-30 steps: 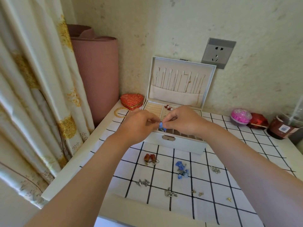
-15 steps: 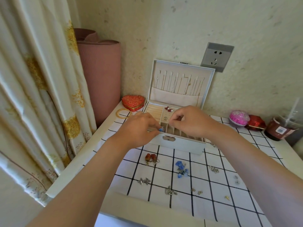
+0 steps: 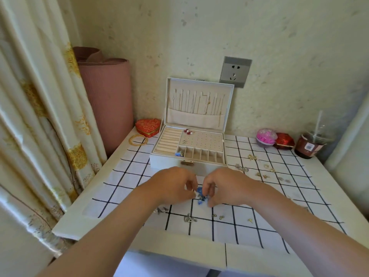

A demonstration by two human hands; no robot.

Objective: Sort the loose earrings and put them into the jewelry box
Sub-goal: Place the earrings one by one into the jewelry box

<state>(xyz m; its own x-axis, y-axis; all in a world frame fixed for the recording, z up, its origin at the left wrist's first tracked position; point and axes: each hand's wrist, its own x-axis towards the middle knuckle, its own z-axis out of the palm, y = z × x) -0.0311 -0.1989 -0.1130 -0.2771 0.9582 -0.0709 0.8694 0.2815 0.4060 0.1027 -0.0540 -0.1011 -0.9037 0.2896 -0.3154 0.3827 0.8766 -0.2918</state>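
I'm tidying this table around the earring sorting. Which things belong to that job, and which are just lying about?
Job: jewelry box; blue earrings under both hands; blue earring in the box; loose earrings on the cloth.

Lying about: heart tin; bangles; pink ball; drink cup; pink roll.

Both hands, left hand (image 3: 175, 184) and right hand (image 3: 223, 185), meet over blue earrings (image 3: 200, 195) on the checked cloth (image 3: 123, 176). At twelve o'clock stands the open jewelry box (image 3: 191, 162), one blue earring (image 3: 178, 154) in its leftmost front compartment.
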